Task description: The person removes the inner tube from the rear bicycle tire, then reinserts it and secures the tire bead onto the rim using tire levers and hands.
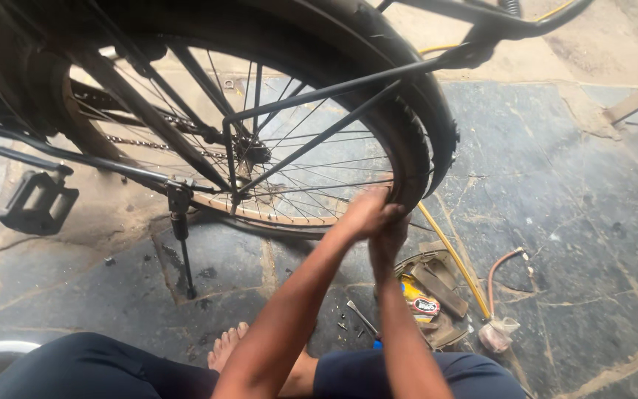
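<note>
Both hands meet at the lower rim of the bicycle's rear wheel [289, 214]. The left hand [364, 213] curls its fingers over the black tyre [407, 148], gripping it; the right hand [387, 240] presses close beneath, fingers bent shut against the left hand and tyre. The wheel hangs above the stone floor [570, 192].

- We see soft, even daylight; the stone floor [555, 192] is brighter toward the top.
- We see faint shadow under the wheel [260, 118].
- Hands slightly motion-blurred; frame edges bend, wide-angle.
</note>
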